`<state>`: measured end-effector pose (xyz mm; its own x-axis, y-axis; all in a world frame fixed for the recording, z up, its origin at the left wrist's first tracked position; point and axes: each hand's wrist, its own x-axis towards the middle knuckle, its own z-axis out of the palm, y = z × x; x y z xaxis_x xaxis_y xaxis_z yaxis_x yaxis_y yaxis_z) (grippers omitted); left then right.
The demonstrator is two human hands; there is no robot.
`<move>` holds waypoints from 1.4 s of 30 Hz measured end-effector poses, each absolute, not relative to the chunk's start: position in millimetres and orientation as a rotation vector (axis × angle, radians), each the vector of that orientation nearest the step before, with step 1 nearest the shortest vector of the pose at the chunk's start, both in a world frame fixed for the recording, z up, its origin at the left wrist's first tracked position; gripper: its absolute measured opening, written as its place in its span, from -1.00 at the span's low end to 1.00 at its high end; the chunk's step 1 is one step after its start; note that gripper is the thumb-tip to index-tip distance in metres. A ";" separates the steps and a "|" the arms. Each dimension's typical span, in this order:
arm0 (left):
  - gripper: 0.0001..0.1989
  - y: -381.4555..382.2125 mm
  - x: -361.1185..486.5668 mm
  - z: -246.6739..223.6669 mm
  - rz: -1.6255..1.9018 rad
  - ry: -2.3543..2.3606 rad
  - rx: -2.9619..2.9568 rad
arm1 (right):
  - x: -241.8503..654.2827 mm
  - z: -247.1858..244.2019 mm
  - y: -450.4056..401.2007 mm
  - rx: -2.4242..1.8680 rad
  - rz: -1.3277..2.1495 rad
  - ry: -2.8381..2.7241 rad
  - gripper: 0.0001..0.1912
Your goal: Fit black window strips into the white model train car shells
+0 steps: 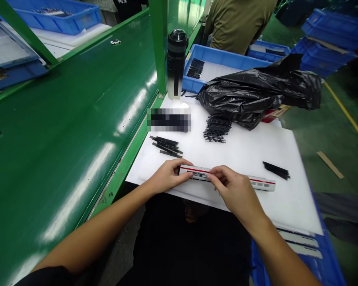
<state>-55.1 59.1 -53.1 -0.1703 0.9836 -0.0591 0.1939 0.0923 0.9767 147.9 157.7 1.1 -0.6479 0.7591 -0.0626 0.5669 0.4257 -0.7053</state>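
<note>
Your left hand (167,176) and right hand (237,194) both hold a white model train carriage (261,183) with a red stripe, fingers (216,174) closed on it, above a white sheet (250,155).

No words, numbers or brands can be read here. A pixelated patch (169,120) hides whatever lies on the white plastic sheet (238,198). The white model train carriage (226,178) bears a red stripe, no legible lettering. Pale marks on a dark shirt (128,4) and a red carton (275,115) are too small to read.
</note>
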 end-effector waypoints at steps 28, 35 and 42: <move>-0.82 59.0 -43.9 -44.6 1.083 1.672 1.335 | 153.3 -6.9 184.2 -0.810 0.817 -2.721 -0.87; -0.75 65.5 -46.1 -40.1 1.046 1.678 1.255 | 153.3 -34.9 173.0 -0.281 0.475 -2.648 -0.76; -0.73 67.2 -45.8 -38.8 1.052 1.692 1.258 | 150.6 -40.3 167.6 -0.383 0.424 -2.586 -0.79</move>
